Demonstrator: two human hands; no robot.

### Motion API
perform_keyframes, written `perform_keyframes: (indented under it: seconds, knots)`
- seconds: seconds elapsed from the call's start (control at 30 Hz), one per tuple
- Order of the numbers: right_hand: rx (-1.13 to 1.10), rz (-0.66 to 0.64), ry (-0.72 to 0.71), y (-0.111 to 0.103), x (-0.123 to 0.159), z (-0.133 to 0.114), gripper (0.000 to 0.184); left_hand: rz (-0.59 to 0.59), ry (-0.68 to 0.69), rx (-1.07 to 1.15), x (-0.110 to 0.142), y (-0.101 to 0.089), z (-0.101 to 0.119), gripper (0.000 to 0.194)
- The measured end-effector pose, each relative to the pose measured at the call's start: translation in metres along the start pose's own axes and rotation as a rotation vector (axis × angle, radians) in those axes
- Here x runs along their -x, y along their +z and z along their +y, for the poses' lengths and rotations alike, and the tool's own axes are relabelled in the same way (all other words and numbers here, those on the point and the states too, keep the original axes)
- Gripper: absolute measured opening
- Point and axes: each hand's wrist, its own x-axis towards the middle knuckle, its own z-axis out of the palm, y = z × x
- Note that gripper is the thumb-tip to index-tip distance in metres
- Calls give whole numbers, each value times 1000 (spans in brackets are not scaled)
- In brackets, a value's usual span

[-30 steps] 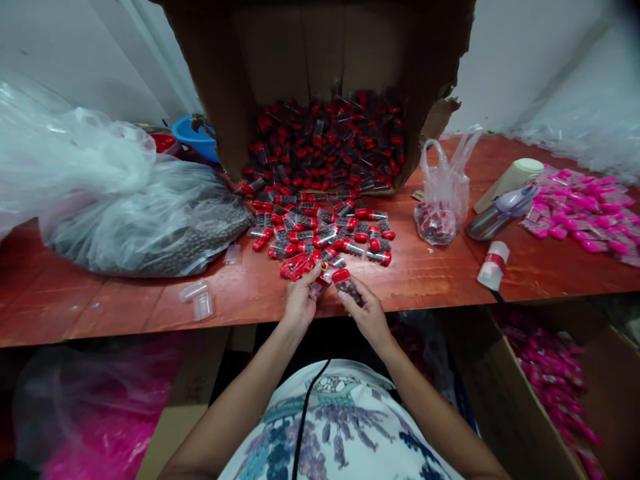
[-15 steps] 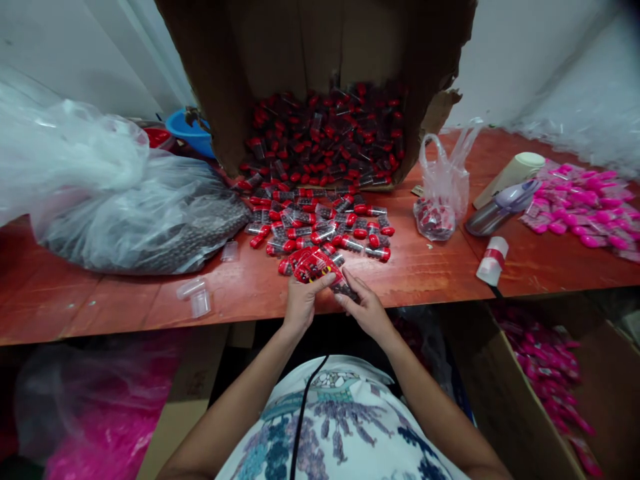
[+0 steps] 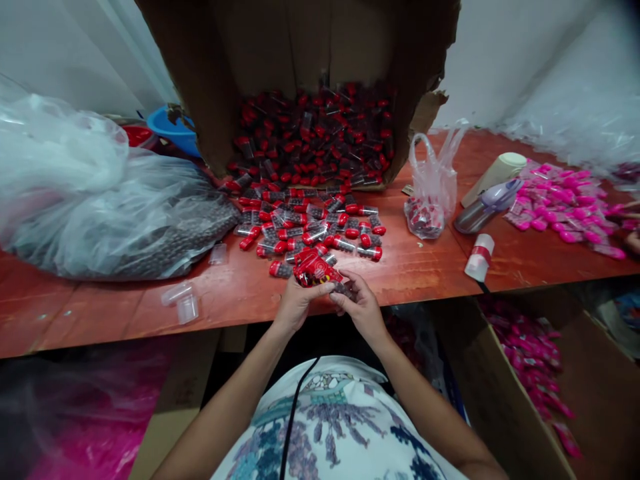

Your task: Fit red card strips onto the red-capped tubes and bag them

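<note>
Near the table's front edge my left hand (image 3: 297,305) is closed, its thumb pressing a red printed label (image 3: 317,268) with yellow and dark figures. Close against it, my right hand (image 3: 364,305) grips a small clear bottle of dark pellets (image 3: 344,289), partly hidden by the fingers. The two hands almost touch, and label and bottle meet between them. Just beyond lies a loose pile of red-capped clear bottles (image 3: 316,233) with dark pellets inside. More such bottles (image 3: 320,137) fill the tipped cardboard box (image 3: 310,40) behind.
A clear bag of dark pellets (image 3: 150,220) slumps at left, near empty clear tubes (image 3: 188,309). To the right are a small plastic bag (image 3: 431,180), a tumbler (image 3: 483,207), a white roll (image 3: 479,258) and pink packets (image 3: 563,200). Another person's hand (image 3: 634,241) shows at the right edge.
The whole view has shifted slightly, moving things left. The red label has turned a little between my hands, which stay close together. Another person's hand has appeared at the right edge.
</note>
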Motion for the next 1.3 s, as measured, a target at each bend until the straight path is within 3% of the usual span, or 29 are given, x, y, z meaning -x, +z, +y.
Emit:
perform_keyframes:
  seconds: [0.27, 0.4, 0.53, 0.63, 0.73, 0.83, 0.9, 1.0, 1.1, 1.2, 1.3]
  knots:
    - [119, -57, -86, -11, -1, 7, 44, 87, -136, 37, 1, -4, -11, 30]
    - [222, 9, -173, -13, -1, 5, 30, 41, -233, 62, 6, 2, -17, 24]
    - [208, 69, -146, -25, -3, 8, 27, 53, -206, 122, 5, 3, -22, 28]
    - [225, 226, -85, -61, -5, 13, 35, 126, -240, 198, 2, -4, -22, 28]
    - [503, 456, -71, -105, -5, 13, 41, 193, -254, 230, 0, -11, -23, 25]
    - [790, 614, -155, -115, -3, 8, 41, 228, -225, 241, 0, -11, -25, 26]
    - [766, 542, -227, -93, -1, 5, 37, 238, -230, 227, 1, -7, -28, 26]
    - [505, 149, -202, -39, -1, 4, 35, 252, -215, 213, 4, -3, -30, 25]
    - [417, -49, -201, 0, -4, 5, 33, 228, -179, 208, 9, -8, -28, 24]
    - [475, -184, -275, 9, -15, 5, 33, 209, -156, 176, 14, -21, -23, 25]
    - [602, -309, -386, 1, -35, 6, 33, 282, -122, 202, 16, -33, -20, 25]
